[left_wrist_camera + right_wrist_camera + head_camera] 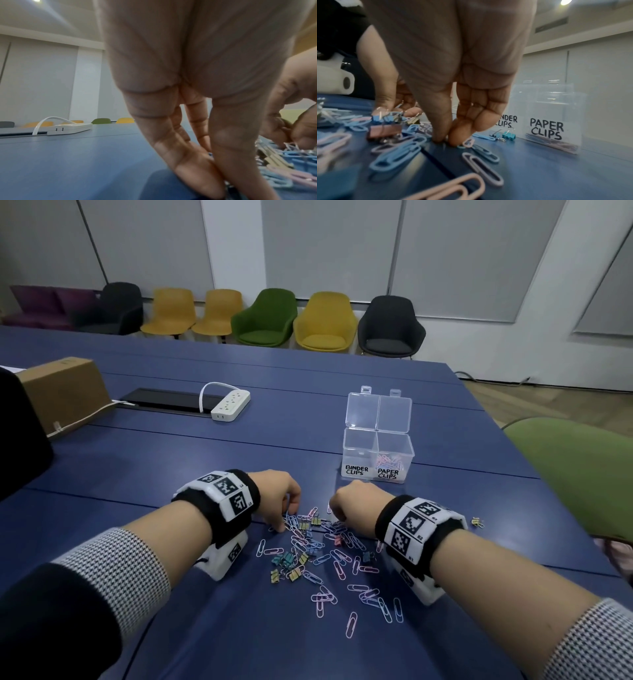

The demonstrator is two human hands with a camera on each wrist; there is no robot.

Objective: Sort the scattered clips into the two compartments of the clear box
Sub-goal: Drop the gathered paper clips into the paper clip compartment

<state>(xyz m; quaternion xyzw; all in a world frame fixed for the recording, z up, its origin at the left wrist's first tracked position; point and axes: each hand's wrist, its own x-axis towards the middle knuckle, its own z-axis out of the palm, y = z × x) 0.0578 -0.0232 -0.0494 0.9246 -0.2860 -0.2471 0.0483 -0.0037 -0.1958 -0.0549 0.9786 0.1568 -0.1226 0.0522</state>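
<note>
Pastel paper clips (342, 546) and small binder clips (286, 559) lie scattered on the blue table (205, 628). Behind them stands the clear box (376, 453) with its lid up. Its "BINDER CLIPS" side looks empty and its "PAPER CLIPS" side holds several paper clips. My left hand (284, 525) reaches down into the pile's far left, thumb and forefinger pinched together (221, 180) among blue paper clips. My right hand (337, 517) pinches at the table (447, 139) on a pink paper clip (468, 142), its other fingers curled.
One binder clip (476, 521) lies apart at the right, and a teal one (508, 135) sits near the box front. A white power strip (230, 405) and a cardboard box (65, 392) are at the far left. A green chair (575, 474) stands by the right edge.
</note>
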